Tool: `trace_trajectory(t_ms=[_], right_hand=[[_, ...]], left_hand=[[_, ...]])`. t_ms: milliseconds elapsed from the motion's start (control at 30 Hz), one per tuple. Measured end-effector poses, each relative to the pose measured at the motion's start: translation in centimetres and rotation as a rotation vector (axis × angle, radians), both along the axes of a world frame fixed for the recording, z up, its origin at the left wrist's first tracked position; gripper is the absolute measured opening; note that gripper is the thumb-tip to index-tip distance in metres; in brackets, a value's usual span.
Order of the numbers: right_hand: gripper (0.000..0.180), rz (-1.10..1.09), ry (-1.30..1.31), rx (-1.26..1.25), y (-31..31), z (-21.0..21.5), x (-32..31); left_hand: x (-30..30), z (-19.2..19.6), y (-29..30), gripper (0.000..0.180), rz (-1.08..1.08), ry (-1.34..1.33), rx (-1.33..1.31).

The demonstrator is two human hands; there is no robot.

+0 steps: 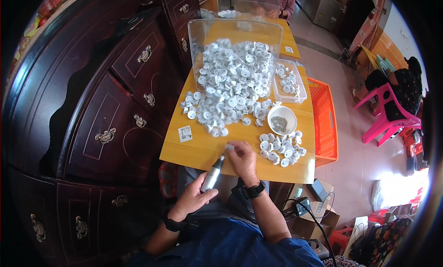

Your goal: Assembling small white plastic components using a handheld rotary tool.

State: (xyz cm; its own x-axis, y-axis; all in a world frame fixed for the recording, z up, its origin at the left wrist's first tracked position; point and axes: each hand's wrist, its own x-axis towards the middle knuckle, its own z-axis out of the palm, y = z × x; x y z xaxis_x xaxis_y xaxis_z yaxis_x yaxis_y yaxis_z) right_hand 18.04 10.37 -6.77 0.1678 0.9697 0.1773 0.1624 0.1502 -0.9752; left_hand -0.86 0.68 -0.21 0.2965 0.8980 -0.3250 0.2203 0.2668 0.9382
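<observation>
A glossy dark-brown wooden cabinet [92, 114] with ornate metal handles [105, 136] stands left of a yellow wooden desk [198, 151], while pinkish tiled floor [348, 149] stretches right beneath a bright pink plastic chair [394, 127] toward a white wall [400, 29].

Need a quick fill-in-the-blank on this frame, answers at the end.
1. The silver tool is gripped in the person's ____ hand.
2. The bowl of small metal pieces is coloured ____.
3. From the person's view, the orange crate stands along the table's ____ side.
4. The plastic chair is coloured ____.
Answers: left; white; right; pink
</observation>
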Motion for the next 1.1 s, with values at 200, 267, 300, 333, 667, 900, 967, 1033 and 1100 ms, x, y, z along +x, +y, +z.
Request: trace_trajectory(t_ms=[200,267,300,333,667,900,967,1033,1100], right_hand=[[0.016,0.002,-0.013,-0.042,-0.1,0.1,0.1],[0.016,0.006,-0.016,-0.038,-0.1,0.0,0.0],[0.016,0.008,-0.014,-0.031,-0.1,0.0,0.0],[0.016,0.008,-0.014,-0.029,-0.2,0.1,0.0],[0.017,0.073,-0.059,0.030,-0.1,0.2,0.4],[0.017,0.079,-0.034,0.045,0.0,-0.4,0.4],[0.017,0.073,-0.043,0.043,0.1,-0.4,0.4],[0.017,0.068,-0.050,0.042,0.1,-0.4,0.3],[0.015,0.056,-0.077,0.047,0.1,-0.4,0.4]], left_hand=[[0.0,-0.2,0.0,0.059,0.006,-0.035,-0.005],[0.0,-0.2,0.0,0.058,0.018,-0.030,0.000],[0.0,-0.1,0.0,0.058,0.018,-0.030,0.002],[0.1,-0.1,0.0,0.058,0.018,-0.031,-0.002],[-0.4,-1.0,0.3,0.052,0.024,-0.071,-0.068],[-0.3,-0.8,0.7,0.045,0.004,-0.140,-0.086],[-0.3,-0.8,0.9,0.043,0.010,-0.143,-0.114],[-0.2,-0.5,1.1,0.042,0.006,-0.141,-0.113],[-0.2,-0.5,1.1,0.042,0.003,-0.140,-0.111]])
